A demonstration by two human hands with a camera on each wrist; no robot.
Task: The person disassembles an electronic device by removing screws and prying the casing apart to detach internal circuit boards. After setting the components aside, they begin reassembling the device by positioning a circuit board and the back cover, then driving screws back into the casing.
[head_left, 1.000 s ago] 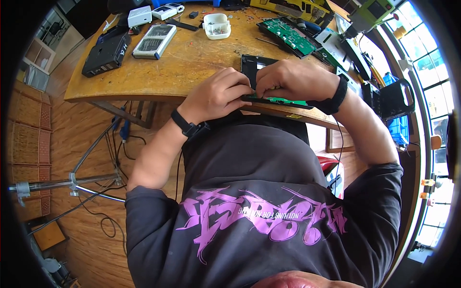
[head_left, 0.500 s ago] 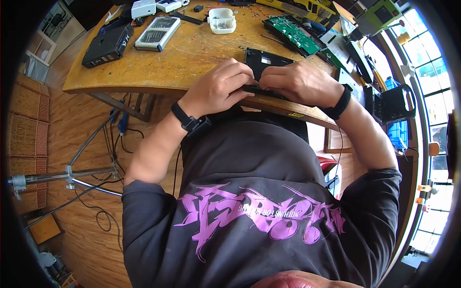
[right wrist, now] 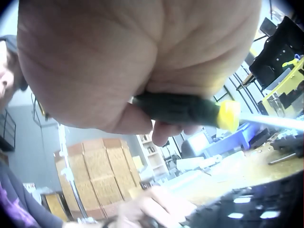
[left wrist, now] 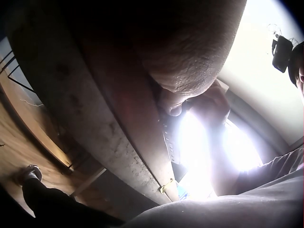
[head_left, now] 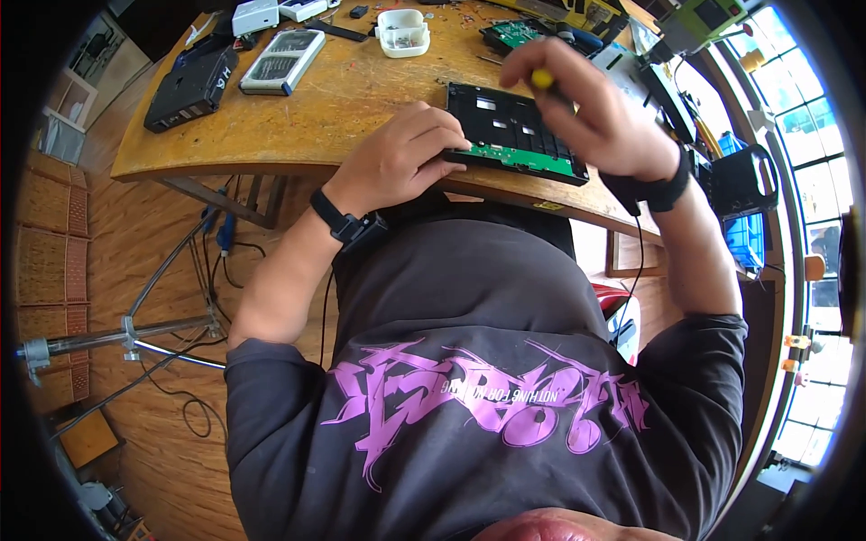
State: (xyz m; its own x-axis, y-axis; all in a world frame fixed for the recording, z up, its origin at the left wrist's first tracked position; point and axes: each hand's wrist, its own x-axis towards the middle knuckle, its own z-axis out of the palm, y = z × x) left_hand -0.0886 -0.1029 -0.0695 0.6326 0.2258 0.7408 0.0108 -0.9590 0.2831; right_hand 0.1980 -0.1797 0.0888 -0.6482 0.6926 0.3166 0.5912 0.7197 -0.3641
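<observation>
A black frame (head_left: 514, 115) with a green circuit strip (head_left: 523, 158) along its near side lies at the table's front edge. The left hand (head_left: 401, 153) grips the frame's near left corner between fingers and thumb. Raised above the frame's right part, the right hand (head_left: 609, 117) holds a screwdriver, its yellow part (head_left: 542, 78) showing in the head view. In the right wrist view the fingers curl round the screwdriver's dark handle (right wrist: 175, 108), and its bright shaft (right wrist: 270, 121) points right, clear of the frame. The left wrist view is dark, with the left hand (left wrist: 190, 61) hiding most of the frame.
A white parts box (head_left: 402, 41), a bit case (head_left: 284, 61) and a black device (head_left: 191, 88) sit farther back on the table (head_left: 307, 131). Another green board (head_left: 511, 34) lies behind the right hand. A green machine (head_left: 704, 27) stands back right.
The right hand has lifted from the green strip, up and away from the body, with the screwdriver. More of the frame shows. The left hand stays at the corner.
</observation>
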